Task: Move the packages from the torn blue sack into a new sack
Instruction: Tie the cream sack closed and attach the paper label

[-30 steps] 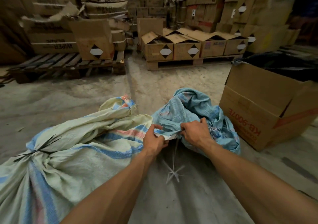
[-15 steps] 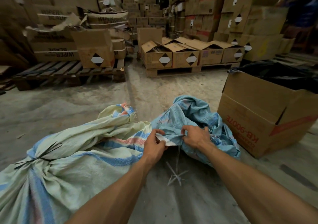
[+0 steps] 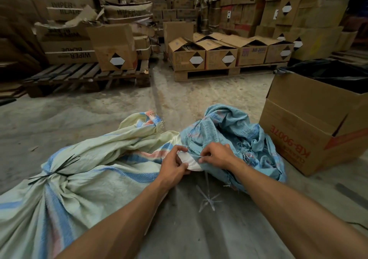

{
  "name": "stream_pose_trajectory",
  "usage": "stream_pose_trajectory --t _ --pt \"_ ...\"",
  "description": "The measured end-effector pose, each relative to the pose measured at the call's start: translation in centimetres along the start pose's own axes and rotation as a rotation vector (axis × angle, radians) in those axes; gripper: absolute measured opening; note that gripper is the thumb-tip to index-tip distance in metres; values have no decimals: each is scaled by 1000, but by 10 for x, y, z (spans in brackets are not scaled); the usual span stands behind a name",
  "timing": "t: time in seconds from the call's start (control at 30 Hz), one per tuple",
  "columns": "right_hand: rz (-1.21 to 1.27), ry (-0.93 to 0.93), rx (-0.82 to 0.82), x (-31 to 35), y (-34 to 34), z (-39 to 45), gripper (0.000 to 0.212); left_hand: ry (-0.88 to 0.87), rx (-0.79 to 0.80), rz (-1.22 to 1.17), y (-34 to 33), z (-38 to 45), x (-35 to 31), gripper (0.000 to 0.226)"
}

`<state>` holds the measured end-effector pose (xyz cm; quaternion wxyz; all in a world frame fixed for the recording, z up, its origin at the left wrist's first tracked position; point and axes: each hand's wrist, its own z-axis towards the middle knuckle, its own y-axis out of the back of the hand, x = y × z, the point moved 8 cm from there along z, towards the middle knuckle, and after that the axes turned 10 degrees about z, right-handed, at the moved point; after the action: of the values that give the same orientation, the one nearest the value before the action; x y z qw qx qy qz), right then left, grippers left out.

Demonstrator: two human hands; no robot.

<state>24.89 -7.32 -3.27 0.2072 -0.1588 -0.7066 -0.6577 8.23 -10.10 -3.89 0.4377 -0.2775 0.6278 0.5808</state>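
The torn blue sack (image 3: 229,131) lies crumpled on the concrete floor, frayed threads hanging from it. A white package (image 3: 189,162) pokes out of its near edge. My left hand (image 3: 175,162) grips that package between thumb and curled fingers. My right hand (image 3: 216,155) pinches the blue fabric just beside it, pulling the torn edge back. To the left lies a large cream sack with blue and red stripes (image 3: 79,171), full and tied with black cable ties (image 3: 53,171).
An open cardboard box (image 3: 310,131) lined with black plastic stands right of the blue sack. Loose white strapping (image 3: 207,199) lies on the floor between my arms. Wooden pallets (image 3: 83,77) with cardboard boxes (image 3: 219,53) line the back.
My hands have drawn closer together at the sack's edge, and more of the white package shows between them. The camera view has tilted slightly upward.
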Motion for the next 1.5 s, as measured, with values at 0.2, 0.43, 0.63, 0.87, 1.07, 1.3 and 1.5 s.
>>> stream_pose_trajectory --t 0.2,0.43,0.63,0.87,1.07,1.3,1.5 --pt "-80 -59 -108 -9 15 7 16 32 30 -77 -3 -4 4 37" --pt "-89 -154 -280 -22 29 11 10 42 30 -56 11 -3 3 43" --pt "-190 -193 -353 -25 44 3 15 75 156 -83 22 -7 4 41" --pt "-221 -272 -437 -43 54 -8 16 92 278 -93 40 -18 3 43" --pt "-187 -309 -414 -53 54 -21 14 229 297 -167 65 -29 16 48" --pt "173 220 -4 44 -14 -30 37 361 177 -237 91 -33 12 32" --pt "477 434 115 135 -22 -55 33 442 73 -269 110 -35 -3 23"
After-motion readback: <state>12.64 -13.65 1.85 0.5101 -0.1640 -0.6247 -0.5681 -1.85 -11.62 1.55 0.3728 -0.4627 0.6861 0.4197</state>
